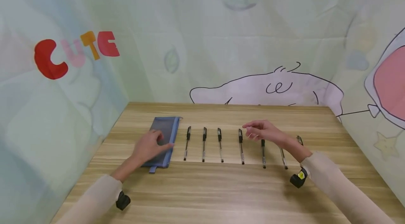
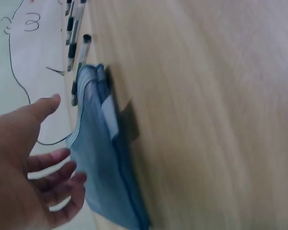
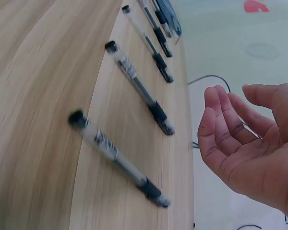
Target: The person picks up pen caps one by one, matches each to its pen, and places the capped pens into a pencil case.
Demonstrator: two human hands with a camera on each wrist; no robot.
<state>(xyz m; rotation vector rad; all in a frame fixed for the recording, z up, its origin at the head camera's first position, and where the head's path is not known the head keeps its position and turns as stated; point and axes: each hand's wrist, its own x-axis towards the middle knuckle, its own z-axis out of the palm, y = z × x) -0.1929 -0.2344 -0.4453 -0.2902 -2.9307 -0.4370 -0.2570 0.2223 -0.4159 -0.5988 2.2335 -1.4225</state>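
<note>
A flat blue zip pouch with a mesh face (image 1: 164,134) lies on the left of the table. My left hand (image 1: 148,149) is over it, thumb spread from the loosely bent fingers, holding nothing; in the left wrist view a gap shows between thumb and fingers beside the pouch (image 2: 98,158). Several black-capped clear pens stand in a row to the right, among them one pen (image 1: 241,146) near the middle. Above the right part of that row hovers my right hand (image 1: 267,133), its fingers loosely curved and empty. It partly covers a pen (image 1: 263,153) and the pens further right.
The pens lie roughly parallel across the wooden table (image 1: 202,192), caps and grips toward the far side. A printed fabric backdrop (image 1: 202,41) rises behind the table and at both sides. Each wrist carries a small black camera (image 1: 123,201).
</note>
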